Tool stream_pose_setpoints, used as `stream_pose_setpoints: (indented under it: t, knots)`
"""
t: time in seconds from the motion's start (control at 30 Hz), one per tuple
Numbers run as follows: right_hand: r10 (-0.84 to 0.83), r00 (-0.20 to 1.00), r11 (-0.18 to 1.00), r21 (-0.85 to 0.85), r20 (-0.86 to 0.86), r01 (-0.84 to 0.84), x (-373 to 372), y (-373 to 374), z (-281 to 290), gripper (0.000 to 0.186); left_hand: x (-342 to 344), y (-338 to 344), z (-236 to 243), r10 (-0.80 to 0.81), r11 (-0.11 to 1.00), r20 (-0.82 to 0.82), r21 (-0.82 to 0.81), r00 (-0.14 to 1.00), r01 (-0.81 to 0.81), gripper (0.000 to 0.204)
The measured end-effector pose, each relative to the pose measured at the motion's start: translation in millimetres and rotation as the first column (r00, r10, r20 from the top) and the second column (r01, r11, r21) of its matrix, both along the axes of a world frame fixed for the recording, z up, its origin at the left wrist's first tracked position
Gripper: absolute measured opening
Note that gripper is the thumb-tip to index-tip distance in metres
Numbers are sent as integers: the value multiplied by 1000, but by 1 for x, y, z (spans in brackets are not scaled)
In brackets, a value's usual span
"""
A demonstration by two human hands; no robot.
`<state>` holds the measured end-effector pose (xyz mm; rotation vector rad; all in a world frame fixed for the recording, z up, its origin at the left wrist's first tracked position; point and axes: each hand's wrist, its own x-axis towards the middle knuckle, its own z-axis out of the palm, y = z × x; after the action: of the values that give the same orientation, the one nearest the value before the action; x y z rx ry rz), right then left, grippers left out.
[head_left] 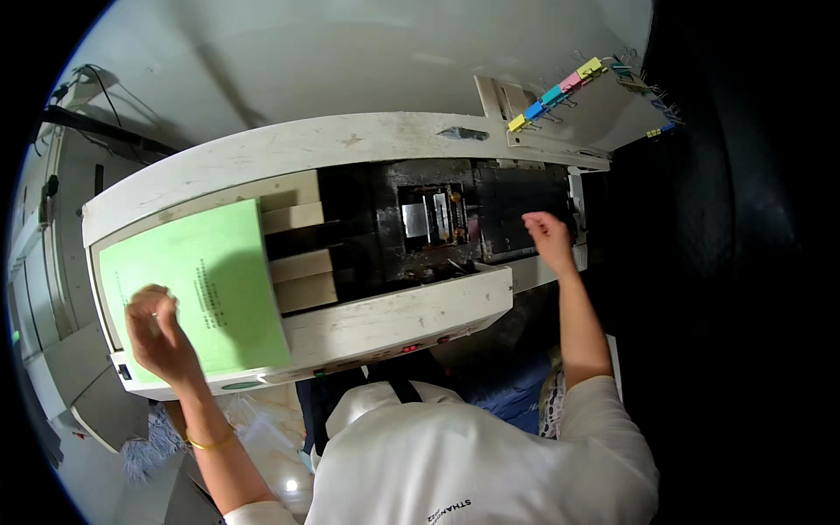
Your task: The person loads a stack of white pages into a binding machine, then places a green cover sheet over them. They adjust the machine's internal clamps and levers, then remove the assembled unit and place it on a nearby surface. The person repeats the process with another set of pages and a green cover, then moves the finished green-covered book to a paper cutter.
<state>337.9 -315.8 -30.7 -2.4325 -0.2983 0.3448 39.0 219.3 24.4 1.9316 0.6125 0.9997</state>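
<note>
A stack of light green printed sheets (232, 306) lies at the left end of a long white binding machine (376, 328). Over its lower left part is my left hand (157, 332), fingers loosely curled with a gap at the thumb. Nothing shows in its grasp, and I cannot tell whether it touches the paper. My right hand (551, 241) is over the dark plate (516, 206) at the machine's right end, its fingers bent in and drawn together. I make out nothing in them. Between the hands, a dark, stained recess holds shiny metal parts (429, 219).
Several coloured binder clips (556, 94) line the edge of an upright panel at the back right. A small metal piece (464, 134) rests on the machine's back rim. Red lit indicators (411, 348) sit on the front edge. A grey-blue mop head (153, 446) is at the lower left.
</note>
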Motion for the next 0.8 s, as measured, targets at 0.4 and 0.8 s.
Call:
stream_pose_setpoints:
  t: [0.4, 0.8]
  knots:
    - [304, 883, 951, -171, 359, -258, 21, 48, -73, 6, 55, -236, 17, -440, 885, -149, -237, 885, 400, 21]
    - [239, 952, 957, 210, -189, -199, 47, 32, -79, 11, 70, -268, 8, -485, 845, -196, -356, 852, 399, 18]
